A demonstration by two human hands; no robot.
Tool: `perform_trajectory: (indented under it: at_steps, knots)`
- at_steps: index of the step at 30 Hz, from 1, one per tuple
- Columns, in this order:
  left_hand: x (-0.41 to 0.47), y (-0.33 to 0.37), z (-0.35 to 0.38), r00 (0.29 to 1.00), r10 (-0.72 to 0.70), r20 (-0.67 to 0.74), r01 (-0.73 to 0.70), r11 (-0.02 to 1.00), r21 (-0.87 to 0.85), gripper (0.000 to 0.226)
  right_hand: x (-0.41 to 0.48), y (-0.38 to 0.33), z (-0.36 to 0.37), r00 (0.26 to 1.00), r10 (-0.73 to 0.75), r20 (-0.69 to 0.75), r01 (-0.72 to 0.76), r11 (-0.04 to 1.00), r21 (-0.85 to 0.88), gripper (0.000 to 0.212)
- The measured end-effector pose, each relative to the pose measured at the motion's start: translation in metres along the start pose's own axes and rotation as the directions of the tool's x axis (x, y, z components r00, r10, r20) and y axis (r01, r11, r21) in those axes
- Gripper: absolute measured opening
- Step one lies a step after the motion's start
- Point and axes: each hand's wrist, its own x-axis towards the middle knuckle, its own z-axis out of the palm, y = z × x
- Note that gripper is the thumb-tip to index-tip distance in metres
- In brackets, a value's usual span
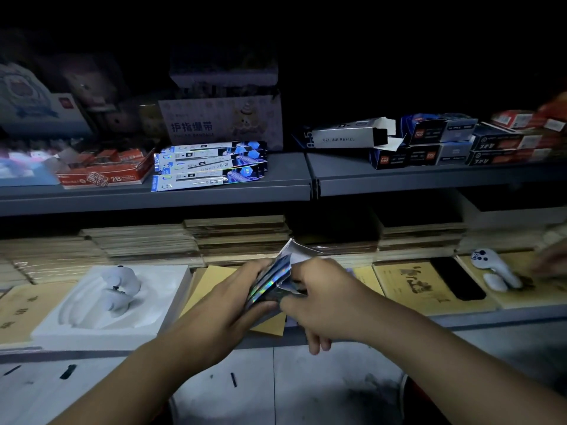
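My left hand (233, 297) grips a stack of flat shiny blue packets (274, 279) over the lower shelf, at the middle of the view. My right hand (325, 299) meets the same stack from the right and pinches its near edge. One white packet end sticks up above the hands. A pile of the same blue packets (211, 165) lies on the grey upper shelf (276, 188), above and left of my hands.
A red 2B box (104, 173) sits left of the pile, a printed carton (221, 121) behind it, dark refill boxes (429, 142) to the right. Below are stacked brown notebooks (239, 234), a white foam tray (113, 302) and a white controller (494, 266). Another person's hand (552, 259) shows at the right edge.
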Motion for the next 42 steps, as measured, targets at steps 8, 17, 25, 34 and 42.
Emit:
perform_trajectory:
  at_steps: [8,17,25,34,42]
  knots:
    - [-0.003,-0.007,-0.002,1.0,0.017,0.0,-0.017,0.994,0.106,0.043,-0.005,-0.004,0.009,0.992,-0.037,0.118,0.042,0.998,-0.038,0.025]
    - [0.001,-0.002,-0.001,0.998,0.018,-0.054,-0.019,1.0,-0.013,0.04,-0.001,-0.001,0.007,0.952,-0.231,-0.202,0.149,0.924,-0.353,0.024]
    - [0.003,-0.002,-0.001,0.988,-0.078,-0.13,0.061,0.99,-0.128,0.052,0.008,0.008,0.016,0.813,-0.435,-0.386,0.276,0.873,-0.403,0.024]
    - [0.001,-0.017,-0.008,1.0,-0.02,-0.019,0.024,0.981,0.194,0.06,-0.002,-0.008,0.001,0.845,-0.118,-0.522,0.293,0.918,0.267,0.03]
    - [0.003,-0.012,0.001,0.999,0.001,-0.043,0.016,0.92,0.391,0.069,0.012,0.009,0.0,0.822,-0.055,-0.566,0.248,0.93,0.27,0.022]
